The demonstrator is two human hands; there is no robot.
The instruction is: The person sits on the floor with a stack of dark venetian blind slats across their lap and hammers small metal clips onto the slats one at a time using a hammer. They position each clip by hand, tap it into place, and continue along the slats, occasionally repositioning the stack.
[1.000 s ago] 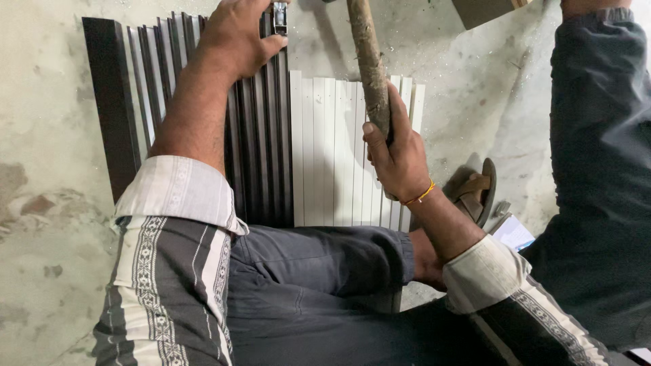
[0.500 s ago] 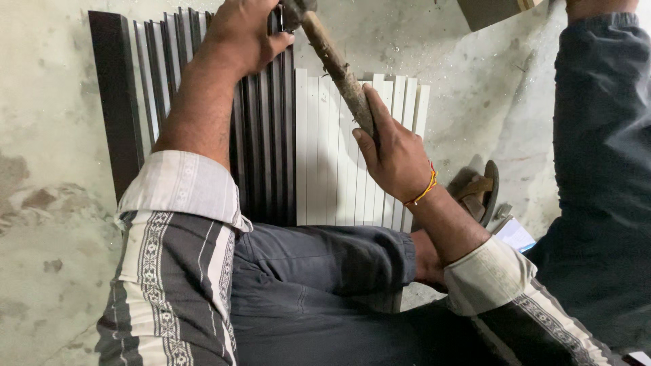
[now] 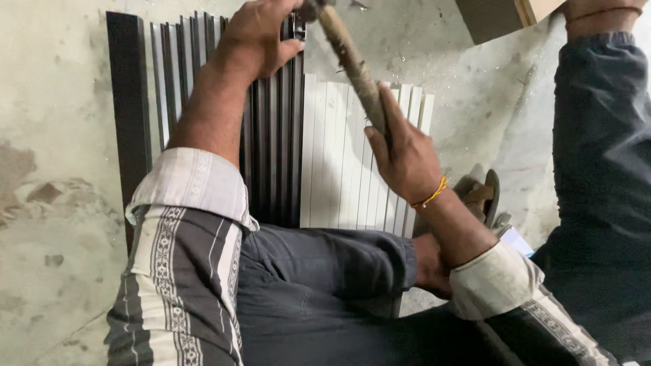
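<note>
Dark metal channel strips (image 3: 271,135) and white strips (image 3: 339,163) lie side by side on the concrete floor (image 3: 61,135), frame centre. At upper centre, the left hand (image 3: 261,34) clamps a small part, steadying it. The right hand (image 3: 403,152) grips a wooden-handled hammer (image 3: 352,61), angled towards that part.

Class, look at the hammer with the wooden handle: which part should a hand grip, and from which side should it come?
Probably the lower end of the hammer handle, approached from the right: it slants up-left toward the head, and the right hand already wraps that end.
</note>
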